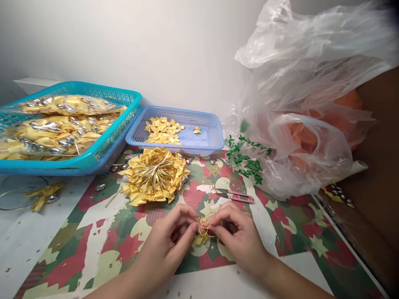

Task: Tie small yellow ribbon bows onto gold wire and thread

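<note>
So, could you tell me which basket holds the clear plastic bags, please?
The turquoise basket at left; the blue basket beside it holds loose yellow ribbon pieces.

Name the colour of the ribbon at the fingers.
The ribbon is yellow; the head view shows it best.

From here I see green Chinese characters [245,161] and smaller grey print [256,147] on the crumpled plastic bag [296,89], too creased to read reliably.

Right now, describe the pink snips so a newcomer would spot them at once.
Start from the big plastic bag at right. Near its lower left edge, just beyond the right hand, the snips lie on the patterned sheet. Their pink handle sets them apart from the gold-bow bundle.
</note>
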A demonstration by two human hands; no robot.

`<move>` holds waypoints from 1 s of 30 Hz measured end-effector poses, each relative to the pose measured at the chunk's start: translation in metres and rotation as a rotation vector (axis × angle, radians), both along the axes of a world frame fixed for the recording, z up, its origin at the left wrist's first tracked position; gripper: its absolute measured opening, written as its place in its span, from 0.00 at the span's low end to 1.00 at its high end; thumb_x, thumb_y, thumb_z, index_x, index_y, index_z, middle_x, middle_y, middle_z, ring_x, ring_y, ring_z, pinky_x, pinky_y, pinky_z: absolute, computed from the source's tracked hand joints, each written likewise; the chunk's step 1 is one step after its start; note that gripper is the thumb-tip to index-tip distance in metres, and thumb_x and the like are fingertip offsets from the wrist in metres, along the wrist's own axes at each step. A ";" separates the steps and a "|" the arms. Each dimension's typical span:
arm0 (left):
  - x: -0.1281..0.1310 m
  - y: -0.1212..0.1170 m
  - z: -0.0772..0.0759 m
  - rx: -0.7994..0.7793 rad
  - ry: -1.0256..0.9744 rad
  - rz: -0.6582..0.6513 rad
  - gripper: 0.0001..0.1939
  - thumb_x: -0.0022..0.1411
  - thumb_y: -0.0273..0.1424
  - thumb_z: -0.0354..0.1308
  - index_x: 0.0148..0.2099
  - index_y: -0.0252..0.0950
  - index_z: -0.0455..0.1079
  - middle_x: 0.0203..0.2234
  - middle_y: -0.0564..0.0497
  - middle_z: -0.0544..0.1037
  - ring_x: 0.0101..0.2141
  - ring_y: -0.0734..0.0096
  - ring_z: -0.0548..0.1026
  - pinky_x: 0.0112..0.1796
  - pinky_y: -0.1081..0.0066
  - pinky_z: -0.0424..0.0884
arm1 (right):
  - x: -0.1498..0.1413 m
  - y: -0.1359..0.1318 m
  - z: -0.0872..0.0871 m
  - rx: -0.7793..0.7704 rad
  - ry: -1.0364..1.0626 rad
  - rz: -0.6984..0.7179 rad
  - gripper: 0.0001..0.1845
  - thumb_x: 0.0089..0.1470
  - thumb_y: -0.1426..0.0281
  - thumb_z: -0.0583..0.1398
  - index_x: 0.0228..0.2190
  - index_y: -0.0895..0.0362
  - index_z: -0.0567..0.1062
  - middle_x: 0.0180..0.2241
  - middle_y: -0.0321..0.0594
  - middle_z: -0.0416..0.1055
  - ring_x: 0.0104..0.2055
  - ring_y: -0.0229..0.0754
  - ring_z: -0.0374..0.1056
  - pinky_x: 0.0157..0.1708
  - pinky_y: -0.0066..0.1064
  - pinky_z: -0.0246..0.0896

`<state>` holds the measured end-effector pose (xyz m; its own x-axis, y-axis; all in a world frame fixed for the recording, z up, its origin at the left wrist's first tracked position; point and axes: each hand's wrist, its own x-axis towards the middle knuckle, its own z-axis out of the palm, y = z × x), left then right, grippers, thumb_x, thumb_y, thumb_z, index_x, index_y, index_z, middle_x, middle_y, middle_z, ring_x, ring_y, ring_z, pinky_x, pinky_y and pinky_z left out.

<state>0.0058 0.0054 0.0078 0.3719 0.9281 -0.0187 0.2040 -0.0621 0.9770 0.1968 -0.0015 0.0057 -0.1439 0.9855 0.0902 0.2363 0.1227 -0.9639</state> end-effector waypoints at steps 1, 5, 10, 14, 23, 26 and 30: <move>0.000 0.000 0.000 -0.001 0.000 -0.002 0.05 0.70 0.34 0.48 0.42 0.41 0.63 0.22 0.57 0.70 0.22 0.73 0.61 0.23 0.75 0.58 | 0.000 0.000 0.000 0.002 0.000 0.001 0.06 0.55 0.75 0.62 0.30 0.52 0.78 0.31 0.38 0.73 0.30 0.39 0.70 0.31 0.31 0.68; -0.001 0.000 0.000 0.004 -0.019 -0.012 0.03 0.70 0.33 0.49 0.43 0.41 0.63 0.24 0.57 0.71 0.23 0.74 0.63 0.23 0.76 0.60 | 0.000 0.000 0.000 0.026 -0.027 0.010 0.07 0.55 0.76 0.62 0.30 0.53 0.78 0.30 0.39 0.73 0.32 0.41 0.70 0.31 0.30 0.67; 0.001 0.001 0.003 0.004 -0.047 -0.018 0.02 0.69 0.32 0.51 0.42 0.41 0.64 0.23 0.58 0.71 0.23 0.75 0.65 0.23 0.77 0.61 | -0.002 0.000 0.000 0.042 -0.062 0.002 0.06 0.54 0.76 0.62 0.29 0.53 0.77 0.29 0.38 0.73 0.32 0.40 0.69 0.31 0.30 0.65; 0.001 -0.001 0.001 -0.017 -0.055 -0.026 0.03 0.68 0.33 0.52 0.42 0.41 0.64 0.24 0.57 0.72 0.23 0.74 0.67 0.24 0.77 0.62 | -0.004 -0.001 0.001 0.070 -0.087 -0.013 0.05 0.53 0.76 0.63 0.28 0.54 0.77 0.28 0.37 0.72 0.30 0.38 0.68 0.27 0.27 0.62; 0.002 0.001 0.003 0.002 -0.033 0.018 0.04 0.67 0.35 0.53 0.41 0.41 0.65 0.21 0.58 0.69 0.21 0.75 0.61 0.21 0.77 0.57 | -0.005 0.004 0.008 0.154 -0.114 0.028 0.05 0.51 0.76 0.64 0.27 0.54 0.77 0.27 0.36 0.77 0.32 0.40 0.68 0.32 0.31 0.61; 0.002 0.001 0.002 -0.010 -0.044 0.035 0.04 0.67 0.35 0.54 0.41 0.41 0.65 0.22 0.59 0.69 0.21 0.76 0.61 0.21 0.77 0.58 | -0.006 0.005 0.009 0.192 -0.079 0.068 0.07 0.50 0.78 0.65 0.27 0.54 0.77 0.28 0.34 0.79 0.32 0.40 0.70 0.36 0.33 0.61; 0.000 0.000 -0.001 -0.034 -0.049 0.025 0.05 0.68 0.36 0.54 0.41 0.40 0.64 0.22 0.57 0.70 0.22 0.75 0.63 0.22 0.76 0.58 | -0.007 0.006 0.008 0.246 -0.043 0.074 0.07 0.50 0.79 0.66 0.27 0.55 0.79 0.27 0.35 0.79 0.31 0.38 0.73 0.38 0.34 0.61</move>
<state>0.0061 0.0058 0.0067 0.3496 0.9363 -0.0331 0.1572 -0.0238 0.9873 0.1896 0.0047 0.0136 -0.2241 0.9213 0.3178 0.2578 0.3706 -0.8923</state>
